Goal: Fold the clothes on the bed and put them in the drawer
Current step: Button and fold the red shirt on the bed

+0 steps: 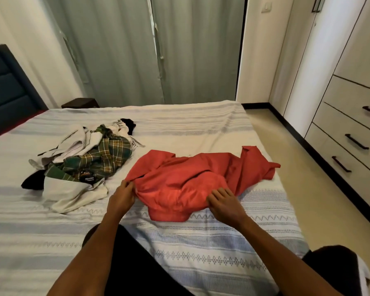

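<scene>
A red garment (192,176) lies crumpled across the middle of the bed (201,242). My left hand (122,195) pinches its near-left edge between curled fingers and thumb. My right hand (224,201) rests on the garment's near-right part, fingers fairly straight and pressing the cloth down. Left of the red garment sits a loose pile of clothes (83,159): a green plaid piece, white and grey pieces, and dark items. The drawers (350,133) with dark handles are in the wardrobe at the right wall.
The striped white and blue bedspread covers the bed. A dark blue headboard (6,90) stands at far left, a dark bedside table (80,102) behind the bed, grey curtains (150,50) beyond. A strip of beige floor (297,159) runs between bed and drawers.
</scene>
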{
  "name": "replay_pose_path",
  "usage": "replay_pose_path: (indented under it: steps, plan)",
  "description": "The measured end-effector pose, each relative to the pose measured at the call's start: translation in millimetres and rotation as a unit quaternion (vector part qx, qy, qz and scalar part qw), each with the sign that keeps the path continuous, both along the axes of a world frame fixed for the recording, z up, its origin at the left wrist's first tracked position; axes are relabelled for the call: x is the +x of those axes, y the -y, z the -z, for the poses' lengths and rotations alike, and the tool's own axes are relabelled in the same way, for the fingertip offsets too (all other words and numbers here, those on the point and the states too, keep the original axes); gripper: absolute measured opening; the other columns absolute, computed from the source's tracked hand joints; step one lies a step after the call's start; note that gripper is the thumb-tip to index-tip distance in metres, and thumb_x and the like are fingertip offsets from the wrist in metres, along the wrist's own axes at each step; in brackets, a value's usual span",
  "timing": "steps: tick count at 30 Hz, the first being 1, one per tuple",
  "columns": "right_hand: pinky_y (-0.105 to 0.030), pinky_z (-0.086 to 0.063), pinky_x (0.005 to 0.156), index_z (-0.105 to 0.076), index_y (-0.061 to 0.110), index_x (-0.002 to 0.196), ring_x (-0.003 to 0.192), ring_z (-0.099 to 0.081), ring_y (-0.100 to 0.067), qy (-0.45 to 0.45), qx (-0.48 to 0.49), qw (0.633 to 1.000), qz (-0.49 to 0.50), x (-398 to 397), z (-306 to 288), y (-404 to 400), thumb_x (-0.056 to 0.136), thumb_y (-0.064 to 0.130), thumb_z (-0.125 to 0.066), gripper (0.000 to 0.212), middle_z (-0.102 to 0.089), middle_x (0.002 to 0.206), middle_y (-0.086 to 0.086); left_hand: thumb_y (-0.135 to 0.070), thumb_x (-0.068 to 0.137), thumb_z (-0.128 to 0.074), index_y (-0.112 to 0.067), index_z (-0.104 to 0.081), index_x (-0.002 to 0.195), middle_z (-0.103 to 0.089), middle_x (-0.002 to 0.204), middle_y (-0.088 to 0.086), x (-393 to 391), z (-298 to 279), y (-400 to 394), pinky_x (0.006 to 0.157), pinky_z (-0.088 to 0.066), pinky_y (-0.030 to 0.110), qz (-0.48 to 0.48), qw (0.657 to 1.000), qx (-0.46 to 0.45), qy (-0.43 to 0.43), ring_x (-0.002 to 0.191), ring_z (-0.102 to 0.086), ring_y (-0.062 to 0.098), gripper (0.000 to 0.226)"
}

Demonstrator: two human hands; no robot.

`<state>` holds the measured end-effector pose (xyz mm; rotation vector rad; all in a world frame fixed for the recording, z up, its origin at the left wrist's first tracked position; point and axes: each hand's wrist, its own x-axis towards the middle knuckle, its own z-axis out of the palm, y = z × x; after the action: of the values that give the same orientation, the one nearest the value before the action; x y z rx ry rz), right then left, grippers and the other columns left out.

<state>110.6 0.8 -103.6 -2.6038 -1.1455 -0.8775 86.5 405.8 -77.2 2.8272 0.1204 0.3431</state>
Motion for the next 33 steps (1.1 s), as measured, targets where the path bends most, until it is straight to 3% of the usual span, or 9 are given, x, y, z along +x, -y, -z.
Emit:
replay_pose_path:
  steps: [3, 7, 11, 14, 16, 20, 26, 30, 33]
  plan:
    - [-0.038, -0.043, 0.074, -0.053, 0.018, 0.095, 0.081, -0.056, -0.026, -0.03, 0.023, 0.999, 0.035, 0, 3, 2, 0.086, 0.032, -0.061, 0.019, -0.063, 0.092, -0.002, -0.006, 0.09, -0.058, -0.009, -0.062, 0.1, -0.053, 0.114, 0.016, 6, -5, -1, 0.065, -0.049, 0.041, 0.011, 0.999, -0.021, 0.037, 0.09, -0.061, 0.037, 0.011]
    - [-0.038, -0.054, 0.076, -0.062, 0.023, 0.111, 0.09, -0.058, -0.021, -0.138, 0.017, 0.99, -0.025, 12, -4, 11, 0.093, 0.032, -0.054, 0.023, -0.064, 0.105, 0.0, -0.002, 0.093, -0.055, -0.012, -0.056, 0.104, -0.069, 0.098, 0.009, 11, -15, -3, 0.069, -0.048, 0.039, -0.014, 0.988, -0.135, 0.072, 0.086, -0.066, 0.034, 0.015]
    - [-0.034, -0.052, 0.07, -0.07, 0.03, 0.117, 0.084, -0.056, -0.012, -0.248, 0.111, 0.962, -0.018, 37, -58, 18, 0.097, 0.056, -0.04, 0.045, -0.059, 0.099, 0.006, 0.005, 0.093, -0.054, -0.009, -0.064, 0.103, -0.07, 0.098, 0.008, 25, -42, -5, 0.077, -0.046, 0.033, -0.002, 0.976, -0.179, 0.123, 0.091, -0.065, 0.027, 0.02]
    - [-0.027, -0.049, 0.082, -0.071, 0.034, 0.115, 0.093, -0.059, -0.001, -0.276, 0.226, 0.934, -0.001, 60, -109, 25, 0.101, 0.043, -0.045, 0.031, -0.062, 0.101, 0.021, 0.009, 0.09, -0.05, -0.003, -0.067, 0.107, -0.061, 0.102, 0.016, 46, -72, -7, 0.085, -0.042, 0.033, 0.014, 0.975, -0.15, 0.164, 0.098, -0.058, 0.029, 0.027]
    - [-0.03, -0.049, 0.091, -0.071, 0.031, 0.113, 0.103, -0.063, -0.005, -0.277, 0.302, 0.912, 0.027, 81, -145, 26, 0.102, 0.032, -0.05, 0.024, -0.07, 0.107, 0.016, -0.001, 0.086, -0.049, -0.004, -0.065, 0.109, -0.056, 0.105, 0.013, 58, -96, -4, 0.089, -0.041, 0.031, 0.039, 0.975, -0.145, 0.166, 0.102, -0.053, 0.024, 0.028]
    - [-0.027, -0.042, 0.079, -0.072, 0.014, 0.106, 0.1, -0.065, -0.023, -0.233, 0.373, 0.894, 0.091, 121, -212, 27, 0.101, 0.016, -0.053, 0.019, -0.072, 0.103, -0.004, 0.0, 0.084, -0.065, -0.002, -0.057, 0.109, -0.053, 0.105, 0.013, 84, -148, 14, 0.086, -0.04, 0.033, 0.058, 0.975, -0.123, 0.173, 0.1, -0.052, 0.028, 0.026]
    - [-0.042, -0.052, 0.084, -0.073, 0.018, 0.106, 0.103, -0.065, -0.035, -0.099, 0.288, 0.931, 0.202, 161, -342, 51, 0.096, 0.04, -0.049, 0.034, -0.073, 0.107, -0.012, -0.016, 0.088, -0.072, -0.01, -0.069, 0.092, -0.071, 0.084, 0.015, 132, -280, 28, 0.066, -0.046, 0.037, 0.041, 0.97, -0.125, 0.205, 0.08, -0.068, 0.03, 0.008]
    - [-0.043, -0.049, 0.086, -0.073, 0.03, 0.111, 0.106, -0.061, -0.038, -0.003, 0.182, 0.943, 0.28, 165, -432, 73, 0.096, 0.035, -0.053, 0.026, -0.072, 0.108, -0.011, -0.011, 0.09, -0.07, -0.012, -0.063, 0.085, -0.071, 0.067, 0.017, 135, -370, 51, 0.04, -0.046, 0.021, 0.096, 0.965, -0.168, 0.175, 0.049, -0.067, 0.018, 0.009]
    - [-0.04, -0.05, 0.086, -0.074, 0.023, 0.11, 0.104, -0.064, -0.038, -0.045, 0.252, 0.931, 0.261, 166, -487, 82, 0.093, 0.026, -0.055, 0.025, -0.072, 0.111, -0.014, -0.005, 0.087, -0.071, -0.008, -0.063, 0.078, -0.067, 0.069, 0.03, 133, -426, 58, 0.047, -0.057, 0.028, 0.137, 0.948, -0.256, 0.132, 0.047, -0.068, 0.02, 0.013]
